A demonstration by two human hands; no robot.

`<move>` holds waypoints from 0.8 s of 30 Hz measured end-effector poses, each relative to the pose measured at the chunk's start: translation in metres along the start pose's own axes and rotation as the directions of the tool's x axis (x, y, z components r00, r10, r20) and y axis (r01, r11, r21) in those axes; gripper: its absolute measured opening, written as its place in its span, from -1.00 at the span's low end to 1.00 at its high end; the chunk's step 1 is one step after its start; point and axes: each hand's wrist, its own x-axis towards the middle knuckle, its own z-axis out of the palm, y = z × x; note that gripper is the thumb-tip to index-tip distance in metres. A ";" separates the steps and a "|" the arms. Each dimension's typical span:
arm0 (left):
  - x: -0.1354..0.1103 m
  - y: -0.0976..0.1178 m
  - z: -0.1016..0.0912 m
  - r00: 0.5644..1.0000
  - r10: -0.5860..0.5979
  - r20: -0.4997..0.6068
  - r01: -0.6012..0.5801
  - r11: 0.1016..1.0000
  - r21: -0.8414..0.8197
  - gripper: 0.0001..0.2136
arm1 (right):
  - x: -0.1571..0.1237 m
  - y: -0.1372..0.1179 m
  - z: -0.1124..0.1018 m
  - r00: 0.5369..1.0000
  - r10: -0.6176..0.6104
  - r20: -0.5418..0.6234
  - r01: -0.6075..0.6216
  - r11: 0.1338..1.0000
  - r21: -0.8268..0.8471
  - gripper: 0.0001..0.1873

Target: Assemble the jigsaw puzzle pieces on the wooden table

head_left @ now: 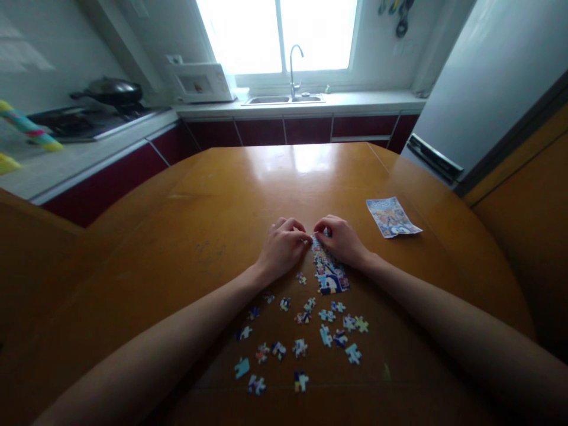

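Note:
A partly joined jigsaw puzzle (pixel 331 279) lies on the table as a narrow strip, with a dark blue and white figure at its near end. At its far left corner, my left hand (pixel 284 244) is closed, thumb and fingertips pinched on the edge. My right hand (pixel 341 238) rests over the strip's far right side, its fingers curled and pinching at the same far end. A small pale bit of puzzle piece shows between the fingertips, mostly hidden. One loose puzzle piece (pixel 301 278) sits just left of the strip.
Several loose pieces, including a light blue one (pixel 242 367) and a yellowish one (pixel 362 324), are scattered nearer to me on the wooden table (pixel 213 201). A creased picture sheet (pixel 393 217) lies to the right. Beyond are a sink (pixel 268 100), a stove pan (pixel 114 90) and a fridge (pixel 483 77).

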 end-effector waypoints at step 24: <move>-0.001 0.002 -0.001 0.999 0.038 0.018 -0.038 0.999 -0.039 -0.78 | -0.010 0.004 -0.006 0.983 0.078 -0.165 -0.071 0.996 0.048 -0.68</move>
